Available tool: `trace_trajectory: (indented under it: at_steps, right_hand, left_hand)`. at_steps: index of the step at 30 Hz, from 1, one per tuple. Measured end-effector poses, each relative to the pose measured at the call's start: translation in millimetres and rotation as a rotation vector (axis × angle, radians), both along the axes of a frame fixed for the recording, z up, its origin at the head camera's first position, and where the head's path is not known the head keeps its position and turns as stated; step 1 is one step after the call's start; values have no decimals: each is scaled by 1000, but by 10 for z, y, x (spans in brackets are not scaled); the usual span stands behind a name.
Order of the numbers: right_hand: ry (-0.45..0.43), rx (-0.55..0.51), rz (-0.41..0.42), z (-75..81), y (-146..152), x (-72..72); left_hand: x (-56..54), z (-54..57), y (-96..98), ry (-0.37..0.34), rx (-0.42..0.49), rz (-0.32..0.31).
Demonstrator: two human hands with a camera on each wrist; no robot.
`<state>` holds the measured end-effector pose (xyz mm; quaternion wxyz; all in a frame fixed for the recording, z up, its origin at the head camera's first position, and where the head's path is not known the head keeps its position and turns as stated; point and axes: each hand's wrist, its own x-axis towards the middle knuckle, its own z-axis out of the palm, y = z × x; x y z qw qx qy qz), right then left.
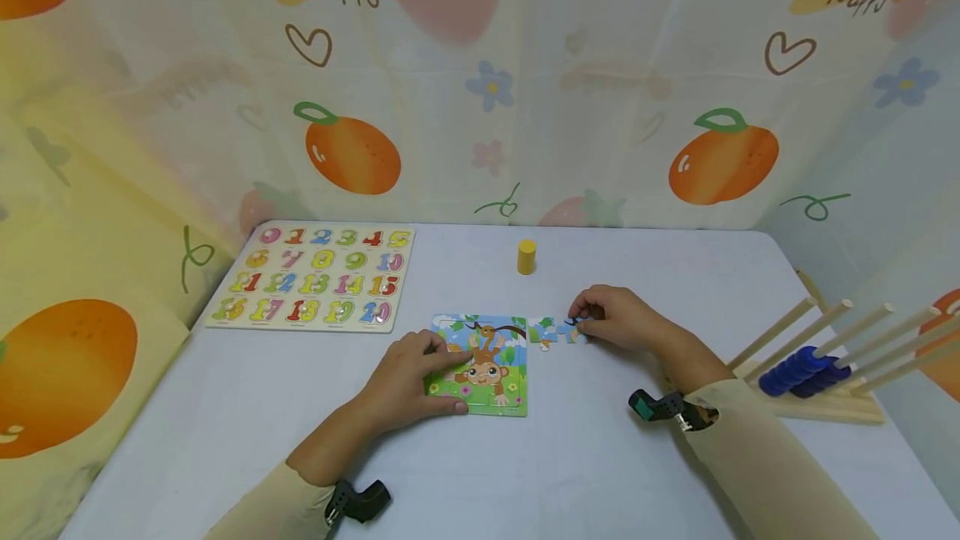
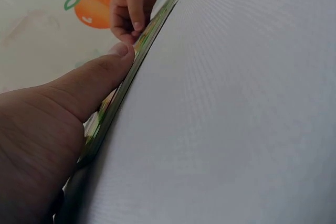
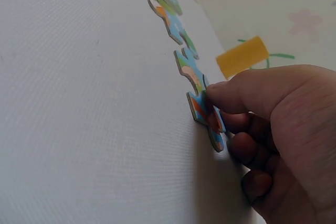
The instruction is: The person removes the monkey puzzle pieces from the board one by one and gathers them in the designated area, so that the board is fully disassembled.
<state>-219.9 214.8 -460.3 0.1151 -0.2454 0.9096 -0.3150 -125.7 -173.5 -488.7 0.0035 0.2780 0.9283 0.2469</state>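
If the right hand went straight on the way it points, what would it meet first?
Past the puzzle piece it pinches, the right hand would probably meet the neighbouring loose pieces, then the monkey puzzle; its height above them is hard to judge.

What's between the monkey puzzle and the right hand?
A short row of loose puzzle pieces, running from beside the monkey puzzle to the right hand. Head view shows it; right wrist view does too.

Head view looks down, sharing the tabletop (image 1: 570,465) with close wrist views.
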Motion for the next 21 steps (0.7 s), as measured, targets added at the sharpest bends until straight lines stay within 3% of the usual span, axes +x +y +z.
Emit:
trace_trajectory:
  at_steps: [12,21]
  right_hand:
    - [-142,-118,-20,28,11,-39]
    - [-166,-161,6,86,-89,-59]
  left_hand:
    - [-4,37,22,8,18,7]
    - [-46,104,187,38,24,-24]
